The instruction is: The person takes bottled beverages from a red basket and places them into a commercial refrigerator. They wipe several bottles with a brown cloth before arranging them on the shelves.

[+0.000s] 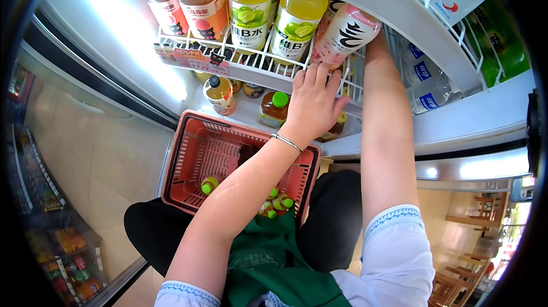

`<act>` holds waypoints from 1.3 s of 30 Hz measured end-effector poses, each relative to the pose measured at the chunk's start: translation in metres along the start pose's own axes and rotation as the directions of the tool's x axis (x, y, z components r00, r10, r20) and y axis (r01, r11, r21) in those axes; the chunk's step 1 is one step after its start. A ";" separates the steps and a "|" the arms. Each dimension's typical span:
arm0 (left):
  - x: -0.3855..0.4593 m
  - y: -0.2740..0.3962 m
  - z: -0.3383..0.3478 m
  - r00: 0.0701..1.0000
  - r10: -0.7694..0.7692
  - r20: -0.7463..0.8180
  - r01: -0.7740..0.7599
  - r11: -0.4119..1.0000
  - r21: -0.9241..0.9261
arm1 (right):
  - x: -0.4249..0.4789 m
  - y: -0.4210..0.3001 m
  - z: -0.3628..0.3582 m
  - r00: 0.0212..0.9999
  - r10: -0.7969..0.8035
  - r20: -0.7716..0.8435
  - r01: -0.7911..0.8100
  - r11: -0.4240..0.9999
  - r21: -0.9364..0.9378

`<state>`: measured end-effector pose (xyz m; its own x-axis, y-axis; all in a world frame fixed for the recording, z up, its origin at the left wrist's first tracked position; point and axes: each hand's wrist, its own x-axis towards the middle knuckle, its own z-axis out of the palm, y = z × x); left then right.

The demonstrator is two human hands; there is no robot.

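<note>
My left hand (pixel 314 99), with a metal bangle at its wrist, rests its fingertips on the front of a white wire shelf (pixel 257 60), at the base of a tilted pink-labelled bottle (pixel 344 35). Whether it grips anything I cannot tell. My right arm reaches up past that bottle into the cooler; the hand is hidden behind it. Left of the pink bottle stand two yellow-green drink bottles (pixel 298 20) and two orange ones (pixel 203 7). A red plastic basket (pixel 242 131) below my left forearm holds several small green-capped bottles (pixel 209 185).
Beneath the shelf stand an orange drink bottle (pixel 219 95) and a green-capped brown bottle (pixel 274 109). Clear bottles (pixel 424 71) lie to the right. The cooler's frame (pixel 471 123) borders my right arm. A glass door (pixel 107 135) stands on the left.
</note>
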<state>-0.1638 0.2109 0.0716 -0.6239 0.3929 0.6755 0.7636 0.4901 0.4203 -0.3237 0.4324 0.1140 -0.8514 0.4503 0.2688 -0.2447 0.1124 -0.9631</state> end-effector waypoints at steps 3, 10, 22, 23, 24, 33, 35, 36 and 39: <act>0.000 0.000 -0.001 1.000 -0.006 0.023 0.006 1.000 0.006 | -0.002 -0.001 -0.003 0.996 0.040 0.085 -0.046 0.997 0.062; -0.001 -0.003 -0.003 1.000 0.002 0.009 -0.002 1.000 0.028 | -0.028 0.005 -0.006 0.945 0.164 0.283 -0.253 0.915 0.315; -0.142 -0.077 -0.104 0.961 -0.210 0.180 0.239 0.959 -0.155 | -0.209 -0.031 0.008 0.795 -0.302 -0.526 0.416 0.902 0.112; -0.174 -0.092 -0.112 0.889 -0.365 0.276 0.405 0.908 -0.105 | -0.244 -0.031 0.012 0.836 -0.314 -0.451 0.347 0.938 -0.009; -0.202 -0.106 -0.117 0.718 -0.522 0.460 0.584 0.812 0.011 | -0.281 -0.018 0.015 0.874 -0.314 -0.372 0.280 0.949 -0.144; -0.345 -0.145 -0.092 0.442 -0.667 0.600 0.424 0.744 0.516 | -0.507 0.114 0.095 0.636 0.333 0.696 0.148 0.832 -0.534; -0.361 -0.150 -0.080 0.493 -0.666 0.559 0.381 0.743 0.549 | -0.511 0.122 0.095 0.547 0.297 0.783 0.279 0.817 -0.505; -0.362 -0.151 -0.078 0.470 -0.661 0.585 0.357 0.748 0.559 | -0.509 0.120 0.095 0.531 0.321 0.784 0.276 0.809 -0.519; -0.354 -0.158 -0.079 0.466 -0.608 0.643 0.298 0.792 0.533 | -0.497 0.115 0.090 0.545 0.371 0.752 0.250 0.784 -0.568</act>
<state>-0.0508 -0.0671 -0.1863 -0.8618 0.3853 -0.3298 0.3306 0.9199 0.2108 0.0297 0.1423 -0.1288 -0.9037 -0.3788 -0.1997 -0.1410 0.7036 -0.6965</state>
